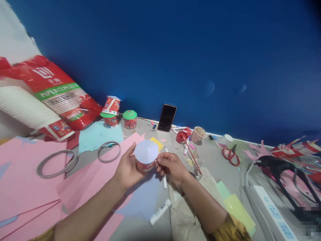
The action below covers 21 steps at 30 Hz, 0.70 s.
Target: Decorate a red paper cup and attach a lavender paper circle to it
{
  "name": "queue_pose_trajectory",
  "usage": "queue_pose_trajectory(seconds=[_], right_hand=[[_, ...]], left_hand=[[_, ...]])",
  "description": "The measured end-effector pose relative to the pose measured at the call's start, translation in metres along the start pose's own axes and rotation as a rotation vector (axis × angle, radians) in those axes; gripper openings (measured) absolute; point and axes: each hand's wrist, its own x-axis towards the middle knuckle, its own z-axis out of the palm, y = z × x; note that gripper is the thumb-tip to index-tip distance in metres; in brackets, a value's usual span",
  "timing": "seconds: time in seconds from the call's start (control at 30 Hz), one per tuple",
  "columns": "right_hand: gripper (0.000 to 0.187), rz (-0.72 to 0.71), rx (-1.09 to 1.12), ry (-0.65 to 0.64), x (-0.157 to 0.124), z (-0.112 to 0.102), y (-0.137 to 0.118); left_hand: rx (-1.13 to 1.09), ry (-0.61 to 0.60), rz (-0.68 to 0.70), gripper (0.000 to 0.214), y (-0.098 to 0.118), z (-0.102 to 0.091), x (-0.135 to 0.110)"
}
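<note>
Both my hands hold a small red paper cup (pixel 146 164) capped with a pale lilac paper cone (pixel 146 151), just above the table. My left hand (pixel 128 168) wraps round the cup from the left, thumb at the cone's edge. My right hand (pixel 170 167) pinches the cone's right rim with closed fingers. A white marker (pixel 165 180) lies on the table under my right hand. A lilac paper sheet (pixel 142 199) lies below the cup.
Pink sheets (pixel 27 187) cover the left, with two tape rings (pixel 109 151) and a red sleeve of paper cups (pixel 50 97). Behind stand decorated cups (pixel 111 110), a phone (pixel 167 117) and red scissors (pixel 230 155). A glue stick (pixel 160 211), a cloth bag (pixel 187 207) and a power strip (pixel 272 214) lie near.
</note>
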Motion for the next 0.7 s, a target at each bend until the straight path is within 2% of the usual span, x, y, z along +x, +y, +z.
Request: queue_pose_trajectory(seconds=[0.1, 0.27, 0.37, 0.5, 0.57, 0.63, 0.7], right_hand=[[0.05, 0.078, 0.092, -0.061, 0.0, 0.001, 0.001], [0.055, 0.153, 0.246, -0.189, -0.003, 0.008, -0.004], [0.055, 0.094, 0.336, -0.211, -0.007, 0.011, -0.009], [0.053, -0.026, 0.404, -0.171, -0.01, 0.013, -0.014], [0.052, -0.069, 0.413, -0.137, -0.009, 0.013, -0.014], [0.05, -0.093, 0.406, -0.102, -0.007, 0.014, -0.012], [0.049, -0.1, 0.386, -0.069, -0.006, 0.015, -0.009]], left_hand=[[0.031, -0.013, -0.009, 0.034, -0.001, 0.001, -0.002], [0.065, 0.043, 0.006, 0.024, 0.001, 0.001, -0.003], [0.107, 0.052, 0.036, 0.025, 0.005, 0.001, -0.002], [0.187, 0.052, 0.094, 0.031, 0.014, -0.003, 0.001], [0.23, 0.046, 0.211, 0.033, 0.022, -0.006, 0.0], [0.372, 0.002, 0.488, 0.036, 0.03, -0.008, -0.003], [0.613, -0.063, 0.786, 0.054, 0.037, -0.01, -0.007]])
